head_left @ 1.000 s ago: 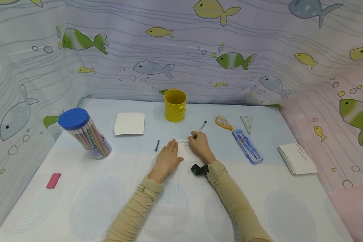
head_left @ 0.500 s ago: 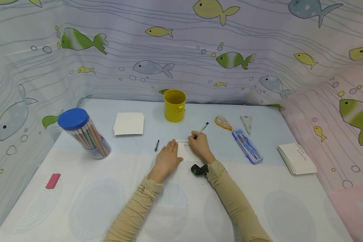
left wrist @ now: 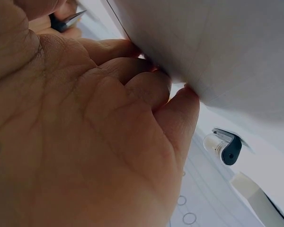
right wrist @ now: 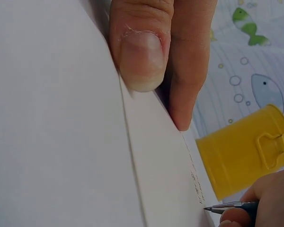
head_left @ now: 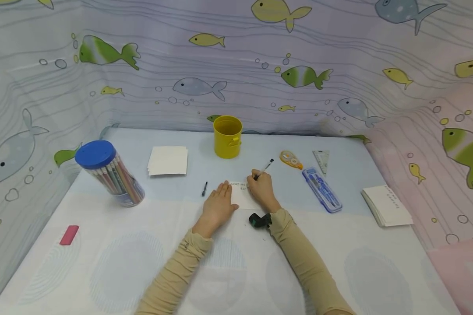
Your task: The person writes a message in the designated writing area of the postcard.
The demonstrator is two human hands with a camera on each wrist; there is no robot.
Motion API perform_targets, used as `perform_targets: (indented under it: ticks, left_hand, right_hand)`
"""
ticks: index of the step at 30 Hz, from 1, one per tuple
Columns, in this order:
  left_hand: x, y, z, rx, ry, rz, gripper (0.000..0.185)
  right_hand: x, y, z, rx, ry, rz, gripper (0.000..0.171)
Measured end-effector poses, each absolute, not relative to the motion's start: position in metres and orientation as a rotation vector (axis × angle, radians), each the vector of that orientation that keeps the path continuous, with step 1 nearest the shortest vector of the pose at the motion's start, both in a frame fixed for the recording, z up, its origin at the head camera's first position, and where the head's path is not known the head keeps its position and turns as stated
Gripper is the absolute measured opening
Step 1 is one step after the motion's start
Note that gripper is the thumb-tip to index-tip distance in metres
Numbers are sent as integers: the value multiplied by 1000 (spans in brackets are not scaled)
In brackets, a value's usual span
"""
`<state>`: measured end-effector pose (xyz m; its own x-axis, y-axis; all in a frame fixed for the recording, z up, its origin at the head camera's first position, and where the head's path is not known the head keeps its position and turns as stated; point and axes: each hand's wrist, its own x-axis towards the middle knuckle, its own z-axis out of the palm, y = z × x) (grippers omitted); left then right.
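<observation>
A white card (head_left: 245,200) with handwriting along its far part lies on the table between the two hands. My left hand (head_left: 217,209) rests with straight fingers on the card's left side. Its palm fills much of the left wrist view. My right hand (head_left: 263,190) pinches a pen (head_left: 266,167), tilted, over the right part of the card. The head view hides the pen's tip behind the fingers. In the right wrist view, the pen's metal tip (right wrist: 215,207) is at the written lines. A pen cap (head_left: 204,188) lies left of the left hand.
Behind the hands stands a yellow bucket (head_left: 227,139). A blue-lidded jar of pencils (head_left: 114,175) and blank cards (head_left: 167,161) are left. Correction tape (head_left: 291,160), a triangular ruler (head_left: 322,162), a blue case (head_left: 322,190) and written cards (head_left: 387,206) lie right. A red block (head_left: 68,235) is front left.
My right hand has shifted slightly to the right along the card. The pen's upper end has moved right and leans more. My left hand keeps its place.
</observation>
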<state>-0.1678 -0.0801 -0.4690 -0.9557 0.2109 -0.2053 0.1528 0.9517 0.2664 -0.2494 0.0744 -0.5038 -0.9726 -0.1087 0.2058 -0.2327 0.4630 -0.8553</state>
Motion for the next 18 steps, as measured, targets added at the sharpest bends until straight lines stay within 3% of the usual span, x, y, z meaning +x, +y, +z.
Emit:
perform_targets:
  ticks: [18]
  left_hand:
    - [-168,-80,-467,278,2869,372,73]
  right_hand:
    - [-250,74,-503,316,-2599,1524,40]
